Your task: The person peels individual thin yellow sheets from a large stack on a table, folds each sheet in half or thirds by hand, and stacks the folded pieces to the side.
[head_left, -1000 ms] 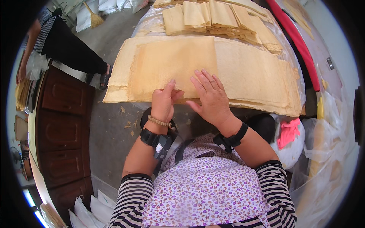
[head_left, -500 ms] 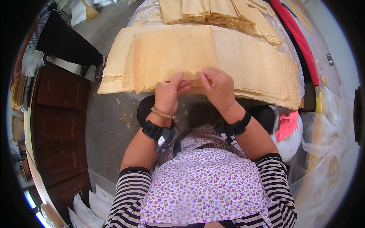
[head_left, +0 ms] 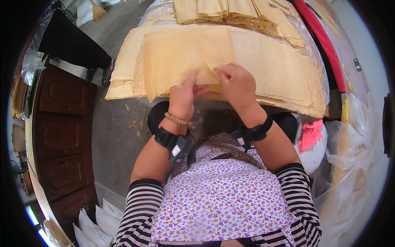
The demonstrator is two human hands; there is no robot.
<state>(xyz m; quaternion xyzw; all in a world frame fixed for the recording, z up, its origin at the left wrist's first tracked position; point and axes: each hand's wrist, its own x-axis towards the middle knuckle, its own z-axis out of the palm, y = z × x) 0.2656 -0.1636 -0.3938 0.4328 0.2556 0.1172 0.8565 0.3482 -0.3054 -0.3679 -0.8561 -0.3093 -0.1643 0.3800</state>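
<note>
A thin, pale yellow sheet (head_left: 185, 49) lies on a wide stack of similar rough-edged sheets (head_left: 279, 70). At its near right corner my right hand (head_left: 238, 84) is closed in a pinch, and the corner is raised and bent there. My left hand (head_left: 182, 96) grips the near edge, thumb on top and fingers curled at the edge, partly hidden. Both hands are over the near side of the stack, a short gap between them.
Folded bundles of sheets (head_left: 222, 12) lie beyond the stack on plastic film. A dark wooden cabinet (head_left: 61, 131) stands at left, near another person's legs (head_left: 74, 41). A pink cloth (head_left: 310, 133) rests on a white round surface at right, beside clear plastic sheeting (head_left: 349, 152).
My right hand has shifted slightly right and lifted the sheet's near corner, which now bends upward. My left hand has moved only a little, still at the near edge.
</note>
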